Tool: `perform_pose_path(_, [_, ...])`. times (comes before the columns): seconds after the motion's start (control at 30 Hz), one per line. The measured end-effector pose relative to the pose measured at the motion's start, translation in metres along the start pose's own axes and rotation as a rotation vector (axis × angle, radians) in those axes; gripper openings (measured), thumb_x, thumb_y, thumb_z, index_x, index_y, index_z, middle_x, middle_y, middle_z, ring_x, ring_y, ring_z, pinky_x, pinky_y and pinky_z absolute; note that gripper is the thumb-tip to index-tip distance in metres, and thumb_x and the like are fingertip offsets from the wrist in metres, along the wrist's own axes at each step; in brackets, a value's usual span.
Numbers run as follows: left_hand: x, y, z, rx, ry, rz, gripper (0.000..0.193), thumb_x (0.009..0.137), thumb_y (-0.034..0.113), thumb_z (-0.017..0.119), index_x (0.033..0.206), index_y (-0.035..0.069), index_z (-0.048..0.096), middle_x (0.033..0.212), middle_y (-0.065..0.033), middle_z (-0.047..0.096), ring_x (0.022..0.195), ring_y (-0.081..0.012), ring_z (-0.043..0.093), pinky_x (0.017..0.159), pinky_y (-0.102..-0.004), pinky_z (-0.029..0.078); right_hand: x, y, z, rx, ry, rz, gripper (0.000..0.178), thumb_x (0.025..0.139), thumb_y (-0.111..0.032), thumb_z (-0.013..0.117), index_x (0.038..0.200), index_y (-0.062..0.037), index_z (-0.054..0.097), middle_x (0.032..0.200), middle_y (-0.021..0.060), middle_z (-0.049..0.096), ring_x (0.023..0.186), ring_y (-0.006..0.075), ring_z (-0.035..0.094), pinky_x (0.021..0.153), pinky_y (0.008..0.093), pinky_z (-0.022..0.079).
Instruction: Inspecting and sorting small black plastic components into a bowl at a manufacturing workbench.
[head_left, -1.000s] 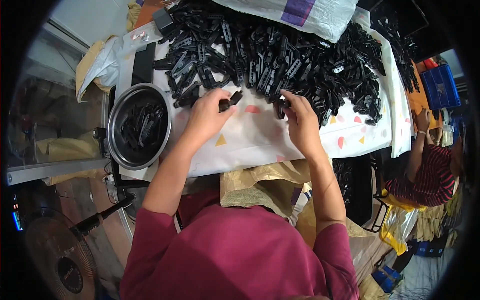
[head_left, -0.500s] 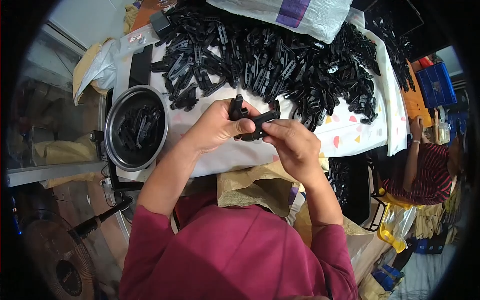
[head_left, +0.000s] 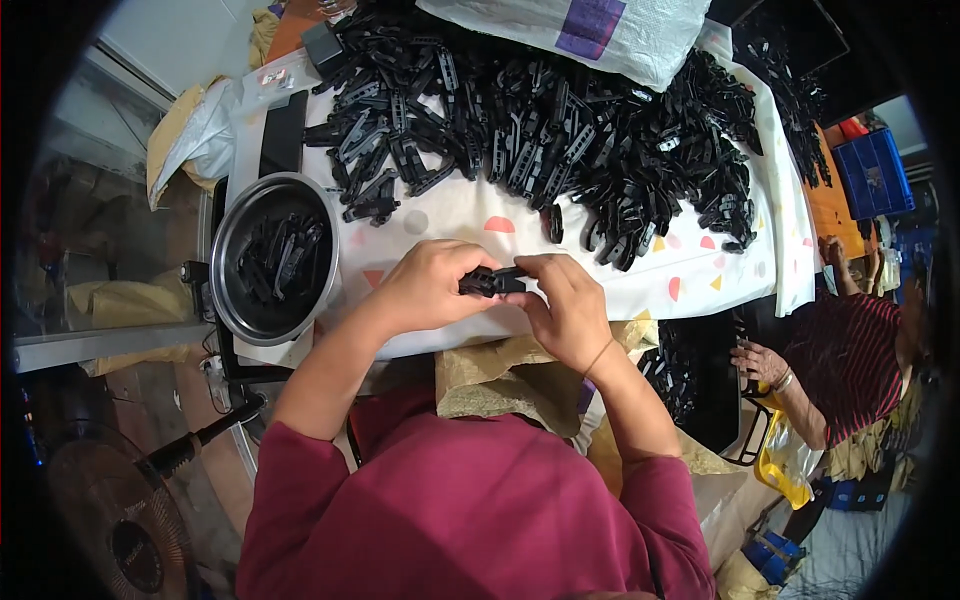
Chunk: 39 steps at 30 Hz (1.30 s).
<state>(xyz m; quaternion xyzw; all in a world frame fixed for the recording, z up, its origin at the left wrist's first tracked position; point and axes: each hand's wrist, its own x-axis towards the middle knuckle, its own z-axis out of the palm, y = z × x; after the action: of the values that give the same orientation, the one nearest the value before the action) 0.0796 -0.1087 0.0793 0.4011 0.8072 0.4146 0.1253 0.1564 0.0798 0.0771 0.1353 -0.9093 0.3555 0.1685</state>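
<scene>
Just over the table's near edge, both hands meet on one small black plastic part point(head_left: 494, 281). My left hand point(head_left: 432, 284) is closed round its left end, thumb and fingers pressed on it. My right hand point(head_left: 570, 310) pinches the right end between thumb and fingertips. Much of the part is covered by the fingers, so its exact kind cannot be made out. Beyond the hands lies a heap of similar black plastic parts point(head_left: 530, 130). One single black part point(head_left: 552, 223) sits at the heap's near edge, closest to my right hand.
A steel bowl point(head_left: 221, 290) with several black parts stands at left on the patterned tablecloth point(head_left: 440, 222). Behind it lies a flat black slab point(head_left: 284, 135). A white woven sack point(head_left: 650, 62) rests on the heap. At right, a co-worker's hand point(head_left: 760, 362) is near a dark bin. A fan point(head_left: 135, 555) stands lower left.
Both hands have come nearer to me with the black part, which is now turned and held lower. The co-worker at right has stretched an arm toward the dark bin.
</scene>
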Motion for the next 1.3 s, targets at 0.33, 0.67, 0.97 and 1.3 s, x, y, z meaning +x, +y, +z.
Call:
perform_pose_path(0.33, [-0.079,-0.011,-0.083,0.967,0.494,-0.735,0.044,0.077,0.021,0.066,0.117,0.011,0.052,0.102,-0.0109,0.06,0.095,-0.0289,0.056,0.079,-0.0388,0.045,0.036,0.068,0.018,-0.409,-0.077,0.359,0.032,0.071,-0.019,0.069,0.094,-0.0017,0.056,0.086,0.015,0.061,0.076,0.0329,0.061,0.064,0.0388,0.048])
perform_pose_path(0.67, [0.061,-0.055,-0.003,0.737,0.288,-0.5,0.012,0.076,0.015,0.057,0.079,0.009,0.067,0.078,-0.0127,0.064,0.075,-0.0302,0.063,0.063,-0.042,0.049,0.03,0.029,0.002,0.013,0.011,0.438,0.022,0.084,-0.003,0.056,0.105,0.0017,0.057,0.083,0.0134,0.064,0.069,0.0163,0.063,0.056,0.0273,0.049])
perform_pose_path(0.97, [0.022,-0.034,0.016,0.541,0.09,-0.359,0.018,0.078,0.022,0.063,0.089,0.008,0.063,0.076,-0.0129,0.063,0.071,-0.0282,0.063,0.064,-0.0375,0.05,0.005,0.023,-0.013,0.896,0.262,0.639,0.016,0.081,0.006,0.059,0.097,0.0042,0.06,0.092,0.0097,0.062,0.082,0.0204,0.065,0.066,0.0276,0.056])
perform_pose_path(1.3, [0.02,-0.004,0.002,-0.775,0.053,-0.214,0.026,0.083,0.008,0.063,0.107,-0.001,0.062,0.098,-0.0093,0.065,0.084,-0.0154,0.062,0.073,-0.0261,0.049,0.01,-0.007,-0.008,0.292,0.104,0.037,0.022,0.069,0.007,0.07,0.088,0.0001,0.065,0.087,0.0087,0.06,0.075,0.0161,0.06,0.061,0.0242,0.051])
